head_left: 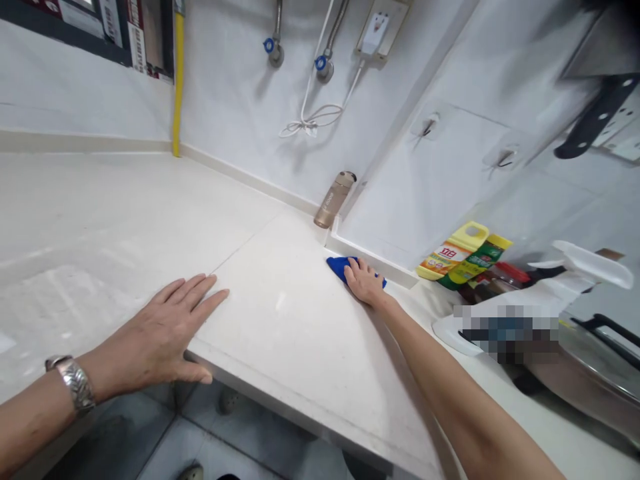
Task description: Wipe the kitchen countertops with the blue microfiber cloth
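Observation:
My right hand [364, 283] presses a blue cloth [338, 266] against the white countertop [280, 320], close to the low ledge at the wall. The cloth sticks out on both sides of the fingers, and part of it is hidden under them. Farther left, my left hand [175, 327] lies spread at the counter's front edge, its thumb hanging over the edge and nothing in it. A silver bracelet [77, 383] circles that wrist. Just beyond the cloth, a brownish bottle [335, 200] stands in the wall corner.
On the right are a yellow detergent bottle [453, 252], a green-and-yellow pack [475, 263], a white spray bottle [540, 293] and a lidded pan [595, 373]. A cleaver [595, 117] hangs above them. The back wall holds two blue-handled valves, a plugged-in cable [320, 117] and a yellow pipe [179, 87].

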